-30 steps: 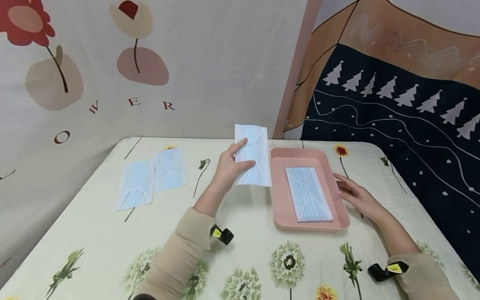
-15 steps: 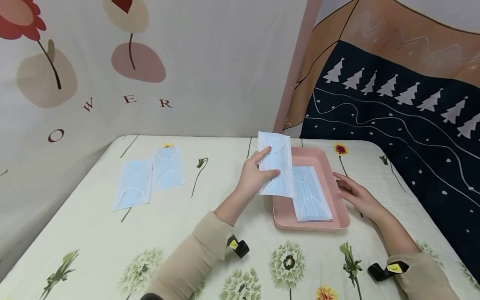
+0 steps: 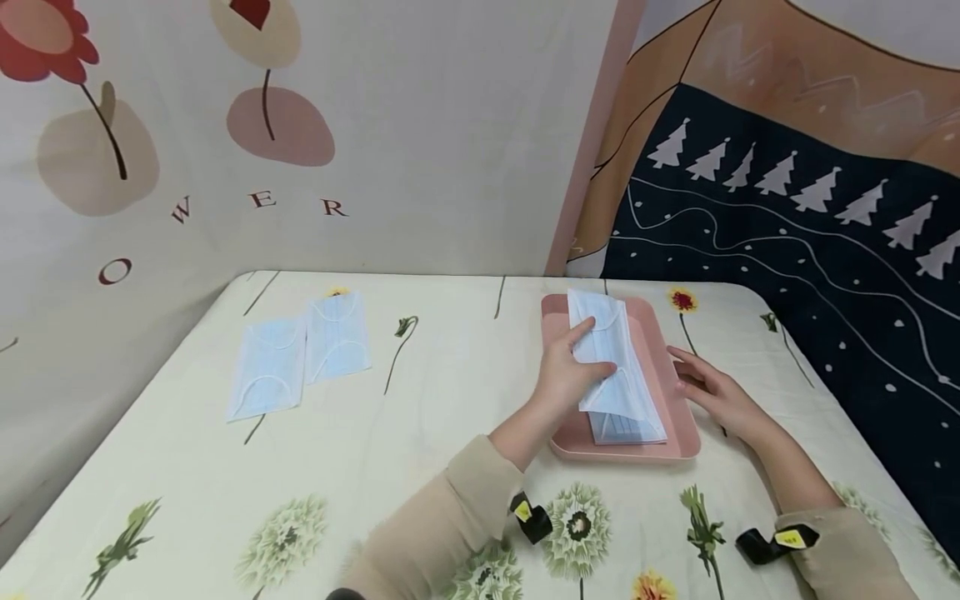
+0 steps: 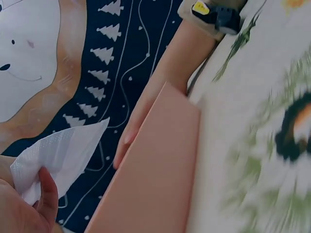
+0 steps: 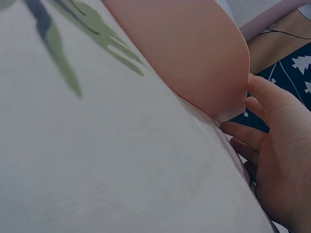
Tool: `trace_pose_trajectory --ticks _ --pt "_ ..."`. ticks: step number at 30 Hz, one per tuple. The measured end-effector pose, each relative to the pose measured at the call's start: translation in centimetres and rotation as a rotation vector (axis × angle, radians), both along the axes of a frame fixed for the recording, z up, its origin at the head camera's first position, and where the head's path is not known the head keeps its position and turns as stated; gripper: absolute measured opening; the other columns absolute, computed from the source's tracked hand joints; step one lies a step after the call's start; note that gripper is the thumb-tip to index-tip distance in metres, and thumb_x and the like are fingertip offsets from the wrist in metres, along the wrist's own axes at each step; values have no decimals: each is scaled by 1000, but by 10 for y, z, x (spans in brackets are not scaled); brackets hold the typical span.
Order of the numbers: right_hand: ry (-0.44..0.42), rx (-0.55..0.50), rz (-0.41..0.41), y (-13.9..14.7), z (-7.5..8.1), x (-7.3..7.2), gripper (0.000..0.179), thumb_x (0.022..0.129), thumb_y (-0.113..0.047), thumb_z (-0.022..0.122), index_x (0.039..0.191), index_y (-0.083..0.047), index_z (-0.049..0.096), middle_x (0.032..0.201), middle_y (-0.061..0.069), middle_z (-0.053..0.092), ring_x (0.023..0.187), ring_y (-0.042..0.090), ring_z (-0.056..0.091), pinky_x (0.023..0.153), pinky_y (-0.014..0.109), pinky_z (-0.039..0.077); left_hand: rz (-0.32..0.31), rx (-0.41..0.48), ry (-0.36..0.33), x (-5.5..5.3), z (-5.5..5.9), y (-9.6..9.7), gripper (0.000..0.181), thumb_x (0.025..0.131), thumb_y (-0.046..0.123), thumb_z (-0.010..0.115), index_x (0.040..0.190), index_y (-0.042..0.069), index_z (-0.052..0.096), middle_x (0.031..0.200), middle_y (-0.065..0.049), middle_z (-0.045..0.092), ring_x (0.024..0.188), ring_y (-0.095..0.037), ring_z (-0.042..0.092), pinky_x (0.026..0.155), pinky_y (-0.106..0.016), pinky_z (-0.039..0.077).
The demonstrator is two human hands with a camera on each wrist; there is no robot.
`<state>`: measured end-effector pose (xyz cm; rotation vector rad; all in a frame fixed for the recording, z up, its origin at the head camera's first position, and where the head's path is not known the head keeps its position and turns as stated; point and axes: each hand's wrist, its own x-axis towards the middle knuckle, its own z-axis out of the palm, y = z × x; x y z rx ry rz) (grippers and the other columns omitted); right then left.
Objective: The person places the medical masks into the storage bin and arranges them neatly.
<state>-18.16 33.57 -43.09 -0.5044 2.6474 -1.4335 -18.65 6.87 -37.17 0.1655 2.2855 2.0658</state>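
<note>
In the head view my left hand pinches a light blue face mask by its left edge, above the pink tray. Beneath it, partly covered, another blue mask lies on the tray's floor. The left wrist view shows the held mask bending away from the thumb. My right hand is at the tray's right side, its fingers loosely bent and touching the outer wall, and the right wrist view has these fingers against the pink wall.
Two more blue masks, one nearer and one farther, lie side by side at the table's left. A flower-printed cloth covers the table. Printed hangings rise behind it and along the right side.
My left hand has carried its mask rightward and lower, from beside the tray to over the mask inside it. The right hand has stayed at the tray's side.
</note>
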Motion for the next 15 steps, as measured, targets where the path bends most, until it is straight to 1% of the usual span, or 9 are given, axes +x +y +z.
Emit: trace_pose_trajectory --ticks 4,7,10,15 --pt "24 -15 18 0 0 0 56 101 -14 50 151 -4 26 133 30 45 109 -11 44 87 7 36 33 -37 -48 2 -4 14 71 73 -2 79 138 14 54 146 -10 40 135 -23 34 103 -35 36" --pt "39 -20 29 1 -1 0 56 101 -13 50 151 -4 26 133 30 46 110 -10 44 87 7 37 53 -68 -98 4 -6 21 69 74 2 80 137 18 55 148 -8 39 138 -22 29 106 -36 33" --pt "35 -18 28 1 -1 0 56 101 -13 50 151 -5 26 133 30 45 110 -10 44 87 7 36 65 -44 -127 4 -9 25 69 74 1 80 136 17 56 148 -6 39 141 -22 23 106 -36 32" --pt "26 -19 25 1 -1 0 57 101 -14 50 152 -6 25 135 29 45 110 -11 43 87 7 36 77 7 -151 4 -13 30 68 73 -1 79 136 14 55 147 -5 41 139 -24 26 102 -36 39"
